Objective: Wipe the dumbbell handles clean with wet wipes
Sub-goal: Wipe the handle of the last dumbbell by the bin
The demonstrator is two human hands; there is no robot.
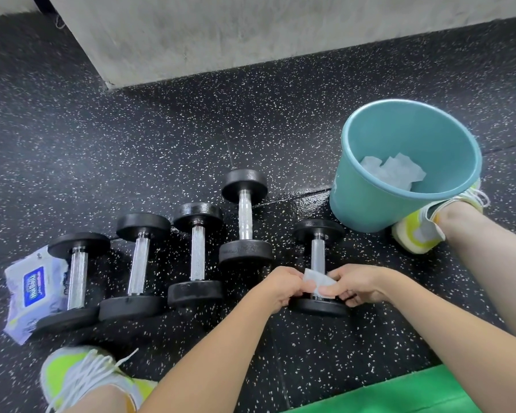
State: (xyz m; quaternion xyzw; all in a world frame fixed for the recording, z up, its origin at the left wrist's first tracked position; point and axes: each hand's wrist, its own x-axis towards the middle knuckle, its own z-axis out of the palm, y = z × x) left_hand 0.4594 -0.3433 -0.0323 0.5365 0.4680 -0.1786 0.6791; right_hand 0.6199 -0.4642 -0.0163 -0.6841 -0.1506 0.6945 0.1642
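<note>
I pinch a white wet wipe [320, 281] between my left hand [282, 289] and right hand [359, 283], over the handle of the rightmost dumbbell [318, 265]. Four more dumbbells [197, 253] lie to its left. Crumpled wipes [392, 171] sit in the teal bucket [367, 201].

Black dumbbells [245, 217] on white-speckled black floor [161, 144], teal bucket [399, 174], apparently lavender-and-blue wipes pack [35, 290], yellow-green shoes [81, 377].

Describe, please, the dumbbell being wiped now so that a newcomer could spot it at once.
Start at the teal bucket on the speckled floor. Just in front of it lies the dumbbell being wiped, apart from the four others. Only this one has a white wipe on its handle, held by the left hand and right hand.
</note>
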